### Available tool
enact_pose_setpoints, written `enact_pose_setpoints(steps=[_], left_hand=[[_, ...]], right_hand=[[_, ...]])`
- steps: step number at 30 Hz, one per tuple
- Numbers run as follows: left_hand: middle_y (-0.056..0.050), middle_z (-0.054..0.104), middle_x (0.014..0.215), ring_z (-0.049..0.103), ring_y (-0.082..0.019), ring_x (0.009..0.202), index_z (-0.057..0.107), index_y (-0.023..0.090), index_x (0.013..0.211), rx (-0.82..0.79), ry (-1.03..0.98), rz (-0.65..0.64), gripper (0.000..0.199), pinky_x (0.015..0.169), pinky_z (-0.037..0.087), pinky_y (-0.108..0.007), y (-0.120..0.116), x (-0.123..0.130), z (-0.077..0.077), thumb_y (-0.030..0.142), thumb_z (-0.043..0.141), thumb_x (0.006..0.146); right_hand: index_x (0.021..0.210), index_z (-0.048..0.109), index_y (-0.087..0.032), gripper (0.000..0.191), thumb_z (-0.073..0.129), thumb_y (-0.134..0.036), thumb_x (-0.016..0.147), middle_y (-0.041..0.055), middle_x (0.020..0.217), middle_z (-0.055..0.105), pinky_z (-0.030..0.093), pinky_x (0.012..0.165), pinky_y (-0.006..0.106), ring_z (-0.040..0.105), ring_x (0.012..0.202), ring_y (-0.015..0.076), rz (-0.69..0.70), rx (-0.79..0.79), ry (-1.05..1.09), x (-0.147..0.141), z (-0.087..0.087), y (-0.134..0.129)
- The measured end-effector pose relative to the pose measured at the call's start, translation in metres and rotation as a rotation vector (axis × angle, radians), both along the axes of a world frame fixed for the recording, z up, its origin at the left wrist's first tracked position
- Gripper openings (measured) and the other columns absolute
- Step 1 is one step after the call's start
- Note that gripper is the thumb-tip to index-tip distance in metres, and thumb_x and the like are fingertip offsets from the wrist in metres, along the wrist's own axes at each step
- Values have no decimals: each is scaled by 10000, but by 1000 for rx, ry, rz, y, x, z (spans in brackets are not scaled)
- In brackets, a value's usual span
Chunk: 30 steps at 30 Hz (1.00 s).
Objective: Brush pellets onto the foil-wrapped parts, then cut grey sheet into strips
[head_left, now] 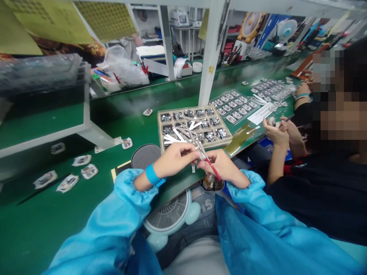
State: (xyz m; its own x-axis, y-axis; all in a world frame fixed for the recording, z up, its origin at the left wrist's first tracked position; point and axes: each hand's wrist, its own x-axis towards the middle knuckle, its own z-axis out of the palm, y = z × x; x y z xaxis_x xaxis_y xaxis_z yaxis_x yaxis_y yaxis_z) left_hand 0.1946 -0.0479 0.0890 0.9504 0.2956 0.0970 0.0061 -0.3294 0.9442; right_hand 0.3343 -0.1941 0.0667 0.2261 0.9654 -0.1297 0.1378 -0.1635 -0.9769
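My right hand (219,164) is closed around a pair of scissors (211,168) with red handles. Their silver blades point up and away, over the edge of a tray. My left hand (178,157), with a blue band at its wrist, pinches a thin white strip (193,168), whose end hangs below the fingertips. Both hands meet close together at the table's front edge. Just beyond them, a compartmented tray (160,126) holds several small electronic parts (210,136). Loose white strips (179,134) lie across it, partly under the blades.
Several small white-framed parts (89,171) lie on the green table (106,187) at left. A round dark mesh disc (146,156) sits beside the tray. Clear trays of parts (233,106) stand at right, near a co-worker's hands (276,131). A white post (210,57) rises behind.
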Motion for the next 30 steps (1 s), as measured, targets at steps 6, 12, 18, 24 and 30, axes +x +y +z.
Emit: enact_pose_setpoints(steps=[6, 12, 18, 24, 30], left_hand=[[-21, 652, 623, 590, -156, 615, 635, 164, 638, 289, 105, 134, 256, 612, 437, -259, 65, 34, 28, 335, 603, 827], [-21, 662, 694, 576, -179, 680, 673, 168, 684, 690, 216, 309, 275, 628, 379, -278, 89, 27, 7, 367, 557, 834], [-42, 651, 670, 579, -197, 677, 675, 167, 656, 734, 201, 464, 293, 649, 390, -298, 88, 10, -21, 342, 543, 851], [-70, 705, 837, 614, -236, 859, 742, 193, 751, 807, 142, 575, 294, 838, 444, -337, 85, 1, -29, 386, 580, 902], [-96, 668, 895, 594, -274, 911, 736, 192, 874, 874, 91, 684, 244, 887, 456, -398, 73, -15, -29, 421, 655, 892]], right_hand=[[688, 668, -151, 554, 746, -699, 702, 1, 592, 576, 293, 523, 251, 457, 554, 114, -175, 96, -682, 62, 38, 60], [817, 670, -192, 589, 791, -725, 598, 61, 807, 699, 352, 606, 281, 598, 724, 208, 39, -7, -1133, 92, 51, 109], [961, 673, -202, 674, 769, -764, 602, 94, 949, 731, 416, 744, 339, 663, 879, 293, 61, -50, -1242, 97, 60, 122], [995, 673, -194, 649, 686, -776, 706, 83, 951, 732, 397, 732, 328, 657, 847, 267, 16, -6, -1252, 99, 53, 124], [1138, 643, -158, 468, 724, -488, 817, 148, 1209, 662, 313, 953, 413, 522, 1181, 336, -124, 186, -1383, 83, 47, 117]])
